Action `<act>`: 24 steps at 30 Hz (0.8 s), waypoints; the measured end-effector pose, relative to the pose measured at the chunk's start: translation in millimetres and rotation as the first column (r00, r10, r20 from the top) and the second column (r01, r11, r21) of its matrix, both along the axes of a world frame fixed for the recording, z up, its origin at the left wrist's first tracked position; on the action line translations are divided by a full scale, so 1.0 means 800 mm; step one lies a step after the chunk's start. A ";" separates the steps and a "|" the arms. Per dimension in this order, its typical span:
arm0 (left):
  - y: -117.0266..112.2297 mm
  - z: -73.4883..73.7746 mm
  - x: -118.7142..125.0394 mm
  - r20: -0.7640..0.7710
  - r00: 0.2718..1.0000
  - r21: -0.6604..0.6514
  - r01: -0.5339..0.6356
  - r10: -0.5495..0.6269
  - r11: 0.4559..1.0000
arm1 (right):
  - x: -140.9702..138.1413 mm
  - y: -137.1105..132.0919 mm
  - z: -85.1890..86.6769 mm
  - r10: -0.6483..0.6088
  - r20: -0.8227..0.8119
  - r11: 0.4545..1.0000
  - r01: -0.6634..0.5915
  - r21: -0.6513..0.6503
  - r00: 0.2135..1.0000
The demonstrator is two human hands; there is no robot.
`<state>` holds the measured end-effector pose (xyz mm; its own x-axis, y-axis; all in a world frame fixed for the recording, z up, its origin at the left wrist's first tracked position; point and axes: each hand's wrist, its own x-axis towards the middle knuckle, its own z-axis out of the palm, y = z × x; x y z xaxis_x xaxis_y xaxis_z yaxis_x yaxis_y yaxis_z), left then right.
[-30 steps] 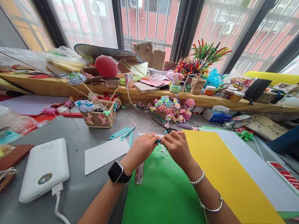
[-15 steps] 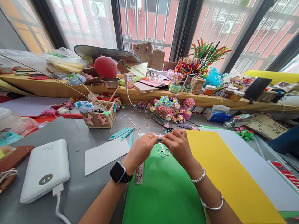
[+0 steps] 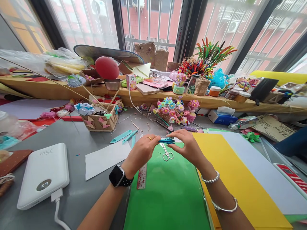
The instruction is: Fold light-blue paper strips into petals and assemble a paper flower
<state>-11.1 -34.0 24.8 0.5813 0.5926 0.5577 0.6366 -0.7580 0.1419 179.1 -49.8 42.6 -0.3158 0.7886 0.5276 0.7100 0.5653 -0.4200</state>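
Note:
In my left hand a small bundle of folded blue paper is pinched between thumb and fingertips, its layered end pointing right. My right hand is around that end with thumb and fingers apart; whether the thumb touches it I cannot tell. Just below the bundle, small silver scissors rest on the glossy green sheet. A patterned ruler lies by the sheet's left edge. Left of my hands are light blue folded paper strips and a white paper piece.
A white power bank with a cable lies at left. Yellow sheets and pale ones lie at right. Behind stand a decorated box, fluffy flowers and a blue tissue pack. A cluttered ledge runs along the windows.
The right fingers have spread away from the left fingertips, so more of the blue paper bundle shows. Both hands were pinched together on it before.

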 end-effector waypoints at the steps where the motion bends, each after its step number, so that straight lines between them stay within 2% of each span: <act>1: 0.000 0.000 0.000 0.010 1.000 -0.002 0.000 0.000 1.000 | 0.000 0.000 0.000 0.037 -0.040 0.999 -0.038 -0.034 0.999; 5: -0.001 0.001 0.002 0.038 0.999 -0.019 0.000 0.000 1.000 | -0.002 -0.001 0.001 0.091 -0.150 0.990 -0.107 -0.096 0.984; 10: 0.000 0.000 0.002 0.036 0.999 -0.026 -0.004 0.005 1.000 | -0.004 0.001 -0.002 0.086 -0.156 0.991 -0.101 -0.091 0.984; 13: 0.004 -0.002 -0.002 0.029 0.999 -0.020 -0.025 0.025 0.999 | 0.007 0.004 0.002 0.051 -0.205 0.993 -0.071 -0.090 0.977; 14: 0.006 -0.003 -0.003 0.026 0.999 -0.018 -0.037 0.037 0.999 | 0.014 0.004 0.004 0.007 -0.254 0.997 -0.026 -0.071 0.967; 16: 0.010 -0.004 -0.007 0.013 0.998 -0.017 -0.067 0.068 0.998 | 0.035 0.006 0.008 -0.166 -0.364 0.985 0.167 -0.030 0.916; 19: 0.013 -0.005 -0.012 -0.003 0.994 -0.017 -0.109 0.109 0.994 | 0.072 0.012 0.005 -0.395 -0.412 0.909 0.413 -0.049 0.821; 21: 0.013 -0.004 -0.013 0.003 0.992 -0.006 -0.124 0.124 0.992 | 0.096 0.020 -0.006 -0.495 -0.297 0.867 0.486 -0.111 0.816; 24: 0.013 -0.002 -0.014 0.026 0.991 0.021 -0.128 0.128 0.992 | 0.126 0.037 -0.029 -0.573 0.021 0.805 0.567 -0.176 0.819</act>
